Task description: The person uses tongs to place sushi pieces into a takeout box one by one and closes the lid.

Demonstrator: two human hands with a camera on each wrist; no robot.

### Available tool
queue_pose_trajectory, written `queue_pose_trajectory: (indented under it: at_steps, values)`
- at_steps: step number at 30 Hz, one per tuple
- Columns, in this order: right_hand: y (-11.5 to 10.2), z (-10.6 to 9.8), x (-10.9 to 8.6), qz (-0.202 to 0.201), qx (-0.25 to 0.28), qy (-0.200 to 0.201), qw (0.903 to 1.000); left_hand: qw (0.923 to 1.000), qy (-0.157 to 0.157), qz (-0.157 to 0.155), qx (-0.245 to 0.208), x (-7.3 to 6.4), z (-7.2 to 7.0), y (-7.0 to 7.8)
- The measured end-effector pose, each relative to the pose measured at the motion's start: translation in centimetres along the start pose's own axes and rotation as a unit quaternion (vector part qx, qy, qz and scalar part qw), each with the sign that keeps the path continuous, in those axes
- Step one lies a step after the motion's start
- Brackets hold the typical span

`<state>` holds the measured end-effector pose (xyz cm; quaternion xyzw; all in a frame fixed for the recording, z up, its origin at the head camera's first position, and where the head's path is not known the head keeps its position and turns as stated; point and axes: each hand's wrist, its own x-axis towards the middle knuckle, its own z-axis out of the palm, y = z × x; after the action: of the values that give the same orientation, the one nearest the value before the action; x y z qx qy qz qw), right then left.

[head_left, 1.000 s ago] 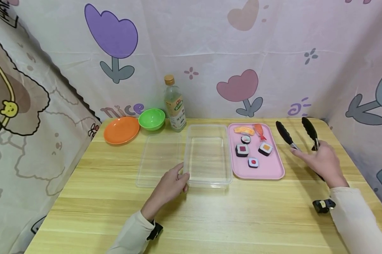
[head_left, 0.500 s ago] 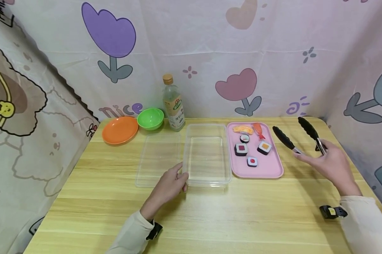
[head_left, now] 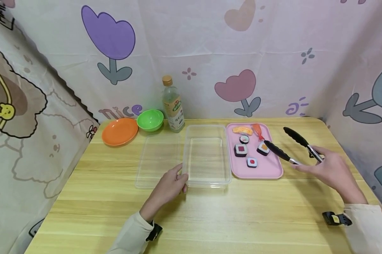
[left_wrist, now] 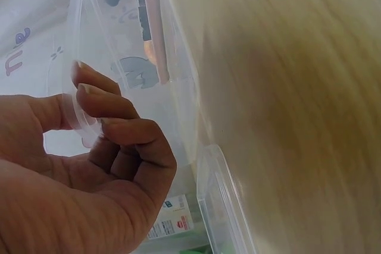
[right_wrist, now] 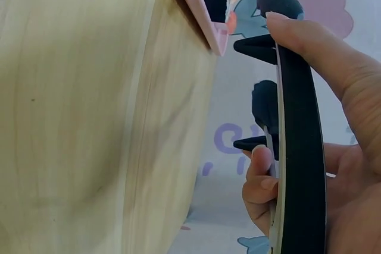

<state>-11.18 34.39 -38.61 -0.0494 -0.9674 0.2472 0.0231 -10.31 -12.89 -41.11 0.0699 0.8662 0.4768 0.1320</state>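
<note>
With my left hand (head_left: 167, 187) I pinch the near left rim of a clear plastic container (head_left: 207, 160); the left wrist view has the thumb and fingers on either side of the rim. My right hand (head_left: 334, 171) grips a pair of black-tipped metal tongs (head_left: 278, 151), arms spread apart with nothing between them. One tong tip overlaps the right side of a pink tray (head_left: 264, 171), close to an orange-centred sushi roll (head_left: 262, 149). Also on the tray lie a dark-red-centred roll (head_left: 240, 150), a small red-centred roll (head_left: 252, 162), a small round roll (head_left: 244, 139), yellow-orange sushi (head_left: 242, 130) and a shrimp piece (head_left: 257, 130).
A clear flat lid (head_left: 160, 158) lies left of the container. Along the back left stand an orange plate (head_left: 119, 132), a green bowl (head_left: 150, 120) and a bottle (head_left: 174, 112) with an orange cap. A printed cloth (head_left: 178, 42) hangs behind the table.
The tongs have swung left, bringing one tip over the tray's right side. My right hand has shifted right and nearer to me. My left hand stays on the container's rim.
</note>
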Motion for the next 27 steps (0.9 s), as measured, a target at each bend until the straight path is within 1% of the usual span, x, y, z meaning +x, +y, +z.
queue_pose_trajectory:
  at_steps: [7,14,27]
  values:
    - [-0.4,0.3,0.0,-0.034,-0.025,-0.005,0.9991,1.0000,-0.001,-0.001,-0.004,-0.1,0.0,0.1]
    - [-0.9,0.3,0.2,-0.039,-0.030,-0.040,0.9980,1.0000,-0.002,0.003,-0.009,-0.1,-0.1,0.1]
    - [-1.7,0.6,0.7,-0.062,-0.041,-0.062,0.9953,0.9998,-0.008,0.001,-0.017,-0.2,-0.1,0.2]
